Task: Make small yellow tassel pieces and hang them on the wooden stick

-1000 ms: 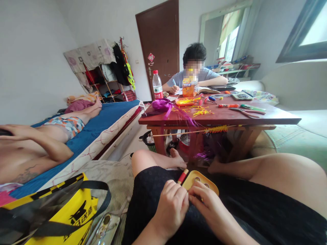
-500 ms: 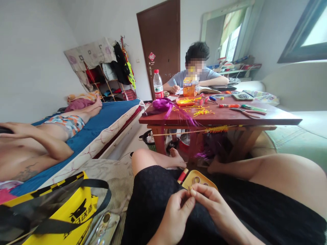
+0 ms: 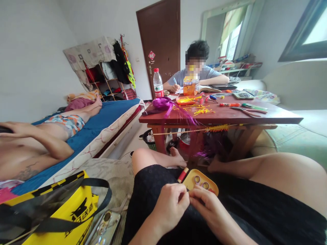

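Over the black cloth on my lap, my left hand (image 3: pixel 171 205) and my right hand (image 3: pixel 206 204) meet fingertip to fingertip. Both have their fingers curled into a pinch. Whatever lies between the fingertips is too small and too covered to name. Just beyond them, a yellow tray (image 3: pixel 214 184) rests on my lap, partly hidden by my right hand. Scissors (image 3: pixel 205 185) lie in it, their ring handles showing. A red spool (image 3: pixel 183 175) with tan ends touches the tray's left side.
Ahead stands a red-brown table (image 3: pixel 230 117) with purple strands (image 3: pixel 163 104), yellow sticks (image 3: pixel 203 110), pliers (image 3: pixel 249 112) and a water bottle (image 3: pixel 157 84). A person (image 3: pixel 204 73) writes behind it. Another lies on the bed (image 3: pixel 114 112) at left. A yellow bag (image 3: pixel 76 211) and phone (image 3: pixel 108 226) are beside me.
My left hand has turned, its knuckles now rolled up and its fingers more curled. My right fingers have lowered slightly and bent inward, uncovering more of the scissors' handles.
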`<action>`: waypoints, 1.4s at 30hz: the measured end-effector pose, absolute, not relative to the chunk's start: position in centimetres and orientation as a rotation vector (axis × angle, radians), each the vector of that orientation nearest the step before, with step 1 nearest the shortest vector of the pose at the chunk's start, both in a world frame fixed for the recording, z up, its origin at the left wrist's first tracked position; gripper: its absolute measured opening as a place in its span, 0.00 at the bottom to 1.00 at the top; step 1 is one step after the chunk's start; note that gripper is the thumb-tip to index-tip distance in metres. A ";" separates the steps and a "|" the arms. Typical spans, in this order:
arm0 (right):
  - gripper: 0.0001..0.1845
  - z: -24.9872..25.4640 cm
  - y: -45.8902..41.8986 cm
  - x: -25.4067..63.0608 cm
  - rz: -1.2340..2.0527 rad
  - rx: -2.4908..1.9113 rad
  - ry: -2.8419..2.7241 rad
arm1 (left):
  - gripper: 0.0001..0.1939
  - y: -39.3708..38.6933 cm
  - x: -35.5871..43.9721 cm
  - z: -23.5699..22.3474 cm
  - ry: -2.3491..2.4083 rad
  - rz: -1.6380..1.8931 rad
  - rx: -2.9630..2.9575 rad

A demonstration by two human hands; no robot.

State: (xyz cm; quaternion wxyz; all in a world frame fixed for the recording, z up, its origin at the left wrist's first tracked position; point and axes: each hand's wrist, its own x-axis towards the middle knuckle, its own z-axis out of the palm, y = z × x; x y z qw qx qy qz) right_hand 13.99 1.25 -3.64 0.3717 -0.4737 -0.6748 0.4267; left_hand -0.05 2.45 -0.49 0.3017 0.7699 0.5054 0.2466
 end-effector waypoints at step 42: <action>0.11 -3.1 0.2 12.6 1.904 -0.681 -0.537 | 0.13 -0.9 1.1 -3.0 1.139 1.089 1.799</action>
